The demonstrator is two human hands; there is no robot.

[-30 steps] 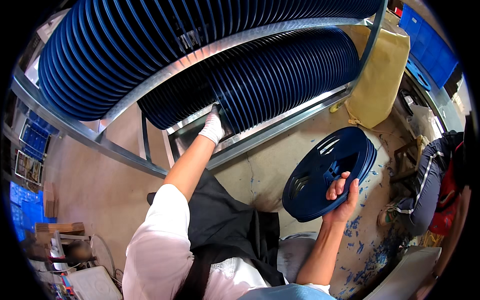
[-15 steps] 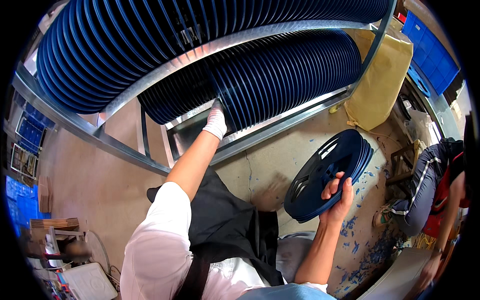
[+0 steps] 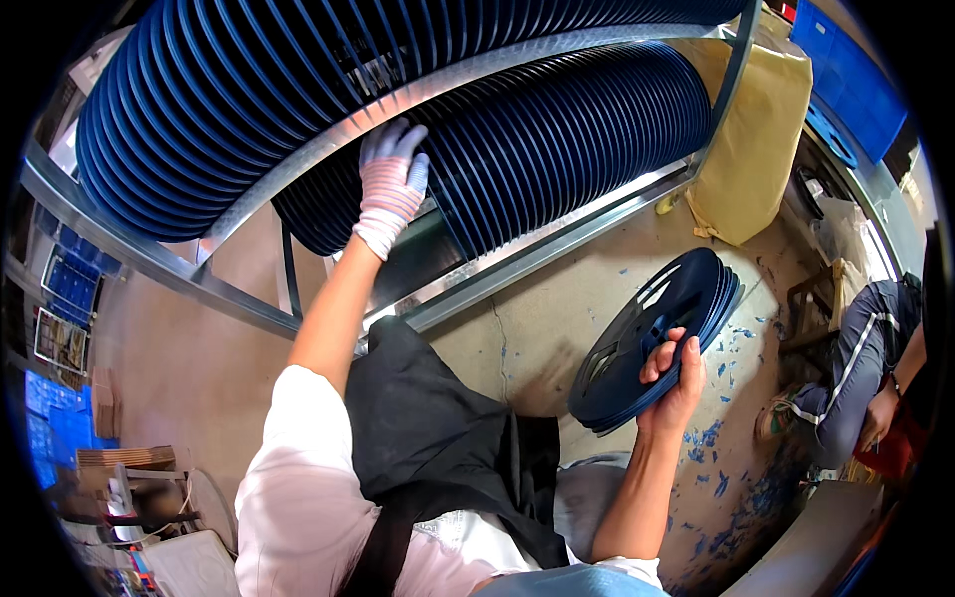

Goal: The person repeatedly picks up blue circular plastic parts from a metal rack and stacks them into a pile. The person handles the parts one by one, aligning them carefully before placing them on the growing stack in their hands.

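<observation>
My left hand (image 3: 392, 179), in a white knit glove with a greyish palm and fingers, reaches into the metal rack. Its fingers are spread over the left part of the lower row of dark blue plastic reels (image 3: 577, 139), beside a gap in that row. Whether it presses on a reel I cannot tell. Off to the right, my bare right hand (image 3: 674, 388) is closed around several stacked blue plastic reels (image 3: 637, 373) with cut-out windows. The stack is tilted, held clear above the floor.
An upper row of blue reels (image 3: 229, 90) runs along the rack's metal frame (image 3: 458, 75). A yellowish covered stack (image 3: 746, 149) stands beside the rack's right end. At the right sits another person (image 3: 846, 368). Blue scraps (image 3: 746, 497) litter the floor. Blue crates (image 3: 60, 413) stand at the left.
My left hand has moved up and left, from the edge of the right-hand reels onto the left part of the lower row. My right hand still holds the stack, nearly unmoved.
</observation>
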